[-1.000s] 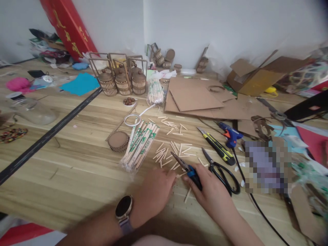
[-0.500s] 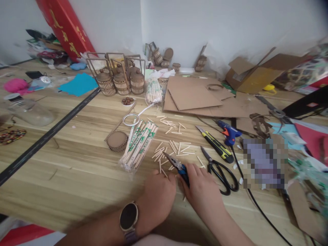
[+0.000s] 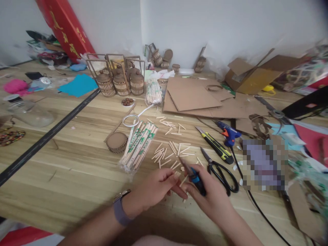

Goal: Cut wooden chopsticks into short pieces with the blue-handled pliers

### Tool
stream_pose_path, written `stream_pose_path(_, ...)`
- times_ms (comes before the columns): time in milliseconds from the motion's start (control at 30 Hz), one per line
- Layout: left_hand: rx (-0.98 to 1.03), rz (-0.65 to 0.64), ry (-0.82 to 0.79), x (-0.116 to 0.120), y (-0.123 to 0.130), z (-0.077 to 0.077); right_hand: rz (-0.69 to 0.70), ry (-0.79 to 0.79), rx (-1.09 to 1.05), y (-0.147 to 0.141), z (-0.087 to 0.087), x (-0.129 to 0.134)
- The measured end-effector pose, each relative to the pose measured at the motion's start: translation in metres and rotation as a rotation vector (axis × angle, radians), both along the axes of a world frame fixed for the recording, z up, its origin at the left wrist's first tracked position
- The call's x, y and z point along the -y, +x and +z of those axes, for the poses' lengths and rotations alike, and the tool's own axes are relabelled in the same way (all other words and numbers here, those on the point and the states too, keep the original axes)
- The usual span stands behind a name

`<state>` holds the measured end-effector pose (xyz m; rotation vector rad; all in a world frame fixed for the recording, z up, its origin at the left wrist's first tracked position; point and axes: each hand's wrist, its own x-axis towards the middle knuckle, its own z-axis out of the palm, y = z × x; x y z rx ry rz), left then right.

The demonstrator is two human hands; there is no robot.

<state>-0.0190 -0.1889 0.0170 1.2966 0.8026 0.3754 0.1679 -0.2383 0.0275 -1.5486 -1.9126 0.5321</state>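
My right hand [image 3: 211, 191] is wrapped round blue-and-black pliers [image 3: 196, 178], whose jaws point up and left over the table. A short wooden stick [image 3: 183, 181] pokes out by my right thumb, between the two hands. My left hand [image 3: 156, 188], with a watch on its wrist, pinches small wooden stick pieces [image 3: 176, 174] at its fingertips. Many cut wooden sticks [image 3: 160, 152] lie scattered just beyond my hands. Left of them is a plastic pack of wrapped chopsticks [image 3: 139, 145]. Black-handled scissors [image 3: 222, 172] lie right of my right hand.
A yellow-black utility knife [image 3: 215, 145] and a blue glue gun [image 3: 229, 132] lie to the right. A cardboard disc [image 3: 116, 141] and a tape roll [image 3: 130, 120] are at left. Farther back are small lidded baskets [image 3: 121, 83], cardboard sheets [image 3: 194, 95] and an open box [image 3: 252, 77].
My left hand has turned and lifted from the table, now showing stick pieces at its fingertips. The pliers have shifted right and tilted more steeply with my right hand.
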Motion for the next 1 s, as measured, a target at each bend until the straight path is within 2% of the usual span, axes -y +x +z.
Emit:
stream_pose_path(100, 0.017, 0.063, -0.035, 0.003, 0.004, -0.007, 0.066, 0.083, 0.093, -0.007, -0.01, 0.004)
stream_pose_path(200, 0.012, 0.07, -0.055, 0.004, 0.005, -0.009, 0.046, 0.096, 0.126, -0.01, -0.02, 0.007)
stream_pose_path(333, -0.029, 0.048, -0.037, 0.004, 0.003, -0.006, -0.016, 0.074, 0.062, -0.014, -0.028, 0.012)
stream_pose_path(500, -0.019, 0.041, 0.042, 0.004, 0.0, -0.001, 0.053, 0.032, 0.044, -0.019, -0.026, 0.013)
stream_pose_path(667, 0.039, 0.117, -0.085, 0.005, 0.005, -0.003, 0.028, 0.085, 0.011, -0.021, -0.022, 0.008)
stream_pose_path(833, 0.077, 0.19, -0.231, 0.008, 0.011, -0.004, -0.011, 0.155, 0.02, -0.027, -0.027, 0.009)
stream_pose_path(1000, 0.177, 0.172, -0.2, 0.011, 0.013, -0.008, -0.031, 0.173, 0.041, -0.031, -0.028, 0.01)
